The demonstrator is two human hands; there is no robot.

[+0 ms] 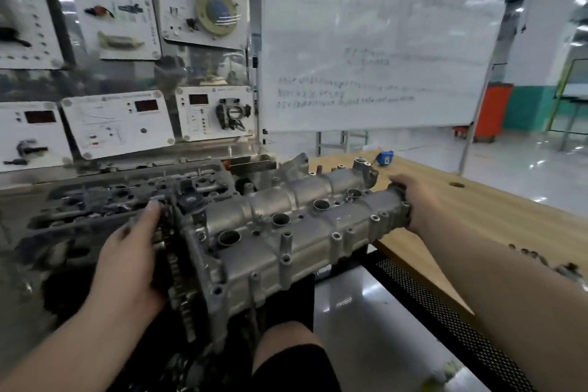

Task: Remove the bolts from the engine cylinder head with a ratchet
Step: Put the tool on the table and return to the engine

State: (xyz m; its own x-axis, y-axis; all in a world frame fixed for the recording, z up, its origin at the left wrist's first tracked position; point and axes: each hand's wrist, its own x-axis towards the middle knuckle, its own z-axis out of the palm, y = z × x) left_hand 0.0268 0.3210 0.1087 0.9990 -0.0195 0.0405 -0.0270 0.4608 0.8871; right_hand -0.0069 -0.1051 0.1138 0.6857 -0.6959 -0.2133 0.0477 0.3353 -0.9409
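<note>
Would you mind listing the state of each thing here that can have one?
Cylinder head cover: held at both ends, bolt holes look empty.
Left hand: gripping the chain end of the cover.
Right hand: gripping the far end.
Engine block: top exposed.
Bolts: lying loose on the wooden bench.

A whiteboard [375,51] (faint writing) stands behind the wooden counter [496,216]; instrument panels [117,124] fill the left wall.

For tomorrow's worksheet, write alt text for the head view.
A person grips a grey engine cylinder head at both ends, left hand by the chain end, right hand at the far end, beside a wooden bench. No ratchet is visible.
</note>
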